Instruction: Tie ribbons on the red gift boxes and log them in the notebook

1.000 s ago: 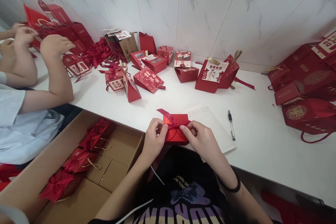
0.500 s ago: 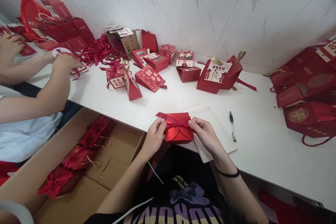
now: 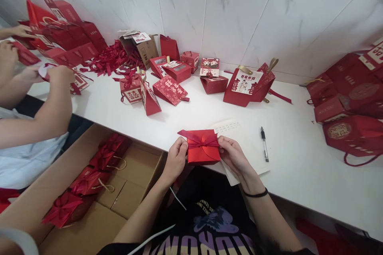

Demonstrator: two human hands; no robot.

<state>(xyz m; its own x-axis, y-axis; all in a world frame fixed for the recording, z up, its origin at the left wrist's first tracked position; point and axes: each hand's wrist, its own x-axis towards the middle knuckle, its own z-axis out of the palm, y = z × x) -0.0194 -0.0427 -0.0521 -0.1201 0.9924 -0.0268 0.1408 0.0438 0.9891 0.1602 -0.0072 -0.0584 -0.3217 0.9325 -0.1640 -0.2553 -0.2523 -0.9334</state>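
Gripping a glossy red box [image 3: 201, 157] at opposite sides, left hand [image 3: 176, 158] and right hand [image 3: 235, 155] curled inward. Dark-red ribbon [image 3: 202, 142], satiny, crossed the box's curved flaps [image 3: 210, 150].

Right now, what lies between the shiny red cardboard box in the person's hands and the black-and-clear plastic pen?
In the head view, the person's bare right hand and some white, faintly marked paper lie between the red box and the pen.

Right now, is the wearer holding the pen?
No, the pen lies on the table, and the left hand and right hand hold the red box.
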